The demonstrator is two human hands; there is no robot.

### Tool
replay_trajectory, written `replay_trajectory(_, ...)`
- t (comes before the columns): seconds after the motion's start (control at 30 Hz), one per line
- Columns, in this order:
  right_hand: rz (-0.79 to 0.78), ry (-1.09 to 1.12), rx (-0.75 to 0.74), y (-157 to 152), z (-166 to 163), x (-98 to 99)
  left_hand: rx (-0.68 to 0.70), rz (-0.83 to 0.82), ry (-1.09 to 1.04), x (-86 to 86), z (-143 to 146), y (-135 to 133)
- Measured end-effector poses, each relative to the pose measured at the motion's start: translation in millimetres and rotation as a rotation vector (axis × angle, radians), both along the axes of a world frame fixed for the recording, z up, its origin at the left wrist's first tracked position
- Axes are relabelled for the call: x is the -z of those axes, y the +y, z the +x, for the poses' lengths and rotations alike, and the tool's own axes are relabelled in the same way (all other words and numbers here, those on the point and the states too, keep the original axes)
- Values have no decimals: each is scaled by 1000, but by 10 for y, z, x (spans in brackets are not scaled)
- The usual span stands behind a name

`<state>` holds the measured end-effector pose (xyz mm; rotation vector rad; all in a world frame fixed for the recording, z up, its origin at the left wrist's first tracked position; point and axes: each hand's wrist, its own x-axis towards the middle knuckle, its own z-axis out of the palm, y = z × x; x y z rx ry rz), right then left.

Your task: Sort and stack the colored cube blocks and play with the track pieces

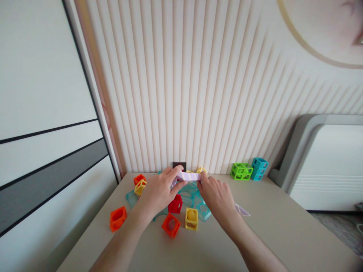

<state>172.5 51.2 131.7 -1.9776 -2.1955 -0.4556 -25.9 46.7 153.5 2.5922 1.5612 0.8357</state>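
Note:
A lavender strip with pale slanting stripes is stretched between my two hands, above the middle of the table. My left hand pinches its left end between thumb and fingers. At the right end, my right hand is closed on the same strip. A pointed lavender piece shows beyond my right wrist; whether it joins the strip is hidden. Below my hands lie translucent teal pieces, a red cube block, a yellow cube block and an orange cube block.
Another orange block lies at the left, with a yellow block farther back. A green block pair and a blue block stack stand at the back right. A ribbed wall rises behind the table.

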Motion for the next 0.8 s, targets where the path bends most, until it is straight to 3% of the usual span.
replay_trajectory(0.13,50,42,85,38,79,-67,-72,34,180,-22,11,-8)
replay_trajectory(0.27,86,57,97,49,156,-121,-84,44,218,-8,-13,9)
replay_trajectory(0.5,-41,-49,-190,39,296,-215,-1,7,178,26,-167,87)
replay_trajectory(0.8,-216,186,-399,-59,401,-296,100,36,101,64,-229,120)
